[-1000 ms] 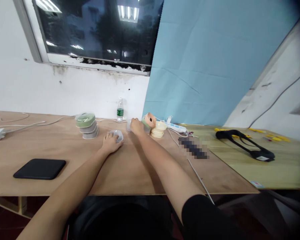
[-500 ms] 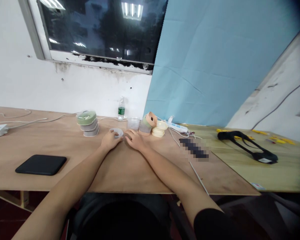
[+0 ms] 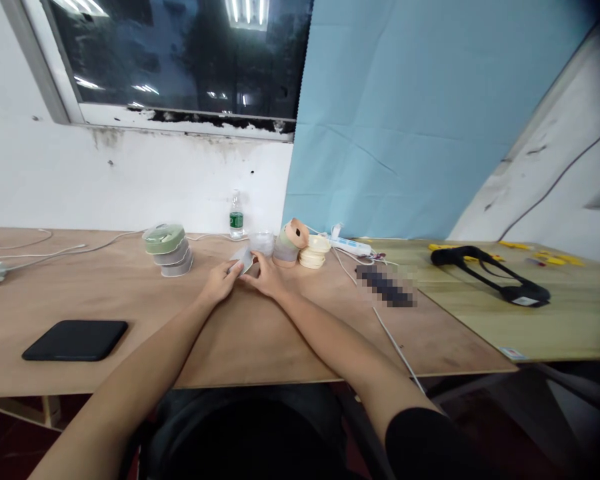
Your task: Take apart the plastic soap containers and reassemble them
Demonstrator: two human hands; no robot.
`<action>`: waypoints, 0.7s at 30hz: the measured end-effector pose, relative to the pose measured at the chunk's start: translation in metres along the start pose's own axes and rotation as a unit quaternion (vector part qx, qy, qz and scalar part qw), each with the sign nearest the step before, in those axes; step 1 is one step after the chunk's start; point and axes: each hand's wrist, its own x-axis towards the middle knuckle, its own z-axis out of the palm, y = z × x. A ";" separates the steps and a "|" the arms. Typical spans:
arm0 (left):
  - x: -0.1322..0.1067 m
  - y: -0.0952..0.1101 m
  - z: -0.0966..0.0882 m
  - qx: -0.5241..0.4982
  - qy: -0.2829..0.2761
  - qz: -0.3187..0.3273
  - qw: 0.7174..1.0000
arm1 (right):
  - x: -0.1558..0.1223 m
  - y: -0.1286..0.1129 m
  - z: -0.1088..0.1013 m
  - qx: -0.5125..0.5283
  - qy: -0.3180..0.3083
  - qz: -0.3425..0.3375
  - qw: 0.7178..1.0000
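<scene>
- The small flat grey piece [image 3: 242, 260] is thin, with a pale sheen, and stands tilted above the desk, between the two hands and just in front of the clear plastic cup [image 3: 263, 244].
- The left hand [image 3: 221, 282] is raised a little off the desk, with its thumb and fingers closed on the lower left of the piece.
- The right hand [image 3: 267, 277] is curved, palm down, with its thumb and fingers reaching left toward the piece. It is right beside the piece, but I cannot tell whether it grips it.
- The two hands are close together, almost meeting beneath the piece.
- Both forearms stretch forward from the bottom of the view and converge on the piece. A black sleeve [image 3: 415, 440] covers the right arm above the elbow.
- Left of the hands stands a stack of round containers [image 3: 169, 248] with a green top. Behind them is a water bottle [image 3: 237, 218].
- Right of the cup are tape rolls [image 3: 289, 245] and cream rolls [image 3: 313, 253], then a white power strip [image 3: 351, 246].
- A flat black pad [image 3: 75, 340] lies on the wooden desk [image 3: 80, 293] at the left.
- A black strap [image 3: 490, 275] lies on a pale green board [image 3: 470, 333] at the right.
- A pixelated dark object [image 3: 386, 287] lies on the desk near that board.
</scene>
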 end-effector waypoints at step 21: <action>0.007 -0.009 -0.004 -0.042 0.118 -0.060 0.990 | 0.003 0.000 0.003 -0.018 0.092 -0.039 0.995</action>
